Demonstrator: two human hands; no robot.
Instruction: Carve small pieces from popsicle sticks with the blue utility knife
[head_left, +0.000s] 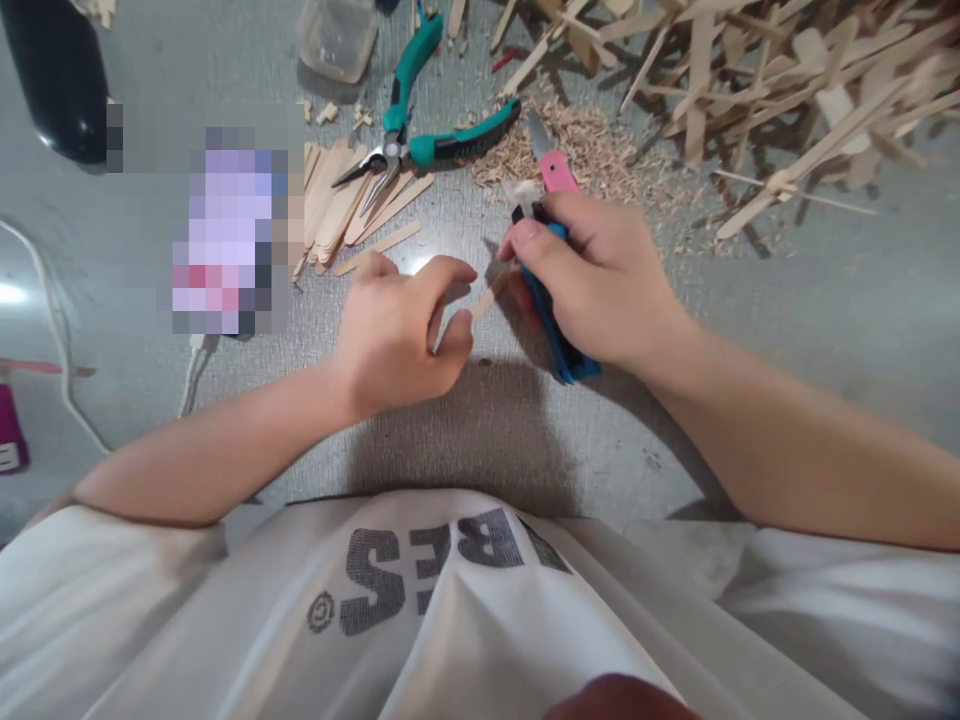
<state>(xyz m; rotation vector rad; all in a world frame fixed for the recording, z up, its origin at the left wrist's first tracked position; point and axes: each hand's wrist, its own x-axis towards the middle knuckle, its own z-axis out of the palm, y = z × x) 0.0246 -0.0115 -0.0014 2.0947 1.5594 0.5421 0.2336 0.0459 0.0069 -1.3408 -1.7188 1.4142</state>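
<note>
Wood this thin looks light and stiff but, I judge, quick to snap, so my left hand [397, 330] pinches the stick [486, 298] between thumb and forefinger, low and close to its free end. At 3 o'clock of the stick, my right hand [600, 285] is wrapped tight around the blue cutter [559, 345], with the thumb pressed near the blade. Teal pliers [409, 130] lie at 12 o'clock.

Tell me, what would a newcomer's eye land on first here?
The two hands at the centre: the left hand pinches a thin wooden stick while the right hand grips a blue-handled cutter at its far end. Behind them, teal pliers lie partly over a stack of flat sticks, and a tangled heap of sticks fills the far right.
</note>
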